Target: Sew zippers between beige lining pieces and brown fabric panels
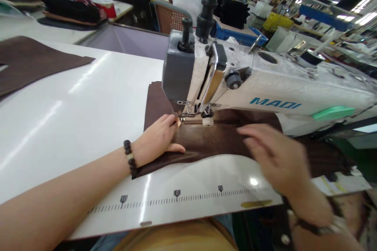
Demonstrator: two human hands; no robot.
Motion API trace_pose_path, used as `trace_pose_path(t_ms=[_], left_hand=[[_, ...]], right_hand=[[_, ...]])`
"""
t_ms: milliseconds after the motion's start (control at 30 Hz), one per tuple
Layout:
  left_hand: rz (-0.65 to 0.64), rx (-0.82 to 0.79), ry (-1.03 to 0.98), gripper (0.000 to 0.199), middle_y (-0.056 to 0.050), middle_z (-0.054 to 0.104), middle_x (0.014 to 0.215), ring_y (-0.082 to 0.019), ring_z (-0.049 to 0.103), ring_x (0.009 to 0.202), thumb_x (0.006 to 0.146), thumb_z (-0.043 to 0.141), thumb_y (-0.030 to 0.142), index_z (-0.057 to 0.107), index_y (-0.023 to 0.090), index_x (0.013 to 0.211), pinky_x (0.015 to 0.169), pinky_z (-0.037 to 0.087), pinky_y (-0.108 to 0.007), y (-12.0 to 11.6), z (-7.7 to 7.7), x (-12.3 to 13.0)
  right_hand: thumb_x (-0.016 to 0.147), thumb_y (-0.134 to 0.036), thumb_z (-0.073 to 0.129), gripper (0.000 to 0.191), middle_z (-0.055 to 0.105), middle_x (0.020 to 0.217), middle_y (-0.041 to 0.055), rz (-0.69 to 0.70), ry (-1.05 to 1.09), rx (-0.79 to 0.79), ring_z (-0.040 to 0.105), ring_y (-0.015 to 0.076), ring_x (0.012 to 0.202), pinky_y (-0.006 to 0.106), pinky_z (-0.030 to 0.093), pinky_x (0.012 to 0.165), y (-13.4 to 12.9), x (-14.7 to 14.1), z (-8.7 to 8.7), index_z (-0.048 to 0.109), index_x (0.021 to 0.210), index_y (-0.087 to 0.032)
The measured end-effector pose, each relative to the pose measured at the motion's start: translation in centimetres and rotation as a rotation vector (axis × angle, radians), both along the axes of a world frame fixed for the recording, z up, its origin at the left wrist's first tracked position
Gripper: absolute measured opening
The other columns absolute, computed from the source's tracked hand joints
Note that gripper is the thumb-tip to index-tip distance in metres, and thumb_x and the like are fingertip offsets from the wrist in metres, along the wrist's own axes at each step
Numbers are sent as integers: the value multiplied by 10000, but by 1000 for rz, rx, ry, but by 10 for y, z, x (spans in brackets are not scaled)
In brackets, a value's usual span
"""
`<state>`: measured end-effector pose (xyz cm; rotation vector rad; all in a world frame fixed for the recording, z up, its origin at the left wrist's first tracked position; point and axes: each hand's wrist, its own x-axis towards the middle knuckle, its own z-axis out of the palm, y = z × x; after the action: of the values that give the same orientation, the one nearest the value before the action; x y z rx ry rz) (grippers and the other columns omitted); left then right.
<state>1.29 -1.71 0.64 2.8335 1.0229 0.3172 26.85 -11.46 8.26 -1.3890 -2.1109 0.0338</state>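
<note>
The sewing machine (206,74) is hiding part of the brown material (212,141), which is lying beneath it on the worktop (118,86). The left hand (157,137) is pressing the material beside the presser foot (188,116), its grip spreading, thumb apart from fingers. The right hand (273,153) is blurring above the right portion; whether its grip is closing cannot be told. Behind, a blue crate (219,33) is carrying a black stack (234,12). The worktop's ruled near edge is running below both hands; leftward, white surface is extending toward a second brown piece (38,62), cut off by the frame.
</note>
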Motion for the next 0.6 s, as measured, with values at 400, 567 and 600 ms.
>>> trace_pose_path(t_ms=[400,567,600], left_hand=[[-11,4,-11,613,-134,539,1084,-289,510,1034,702,648,595,557,101,1053,920,441,-393,2,-2,-2],[-6,-4,-16,622,-151,541,1090,-290,508,1031,689,673,573,554,77,1046,921,441,-391,1,-2,-1],[-6,-3,-26,614,-148,542,1093,-288,510,1029,692,672,573,553,86,1048,919,441,-393,1,-2,-1]], right_hand=[[900,-274,484,344,533,1235,94,50,-170,-294,424,207,1211,500,207,1088,53,-66,-75,512,1232,-191],[913,-307,465,361,535,1230,83,50,-172,-320,434,211,1202,544,165,1081,53,-65,-76,489,1260,-212],[913,-314,463,366,537,1226,84,49,-172,-320,439,212,1195,544,169,1079,53,-65,-76,486,1265,-213]])
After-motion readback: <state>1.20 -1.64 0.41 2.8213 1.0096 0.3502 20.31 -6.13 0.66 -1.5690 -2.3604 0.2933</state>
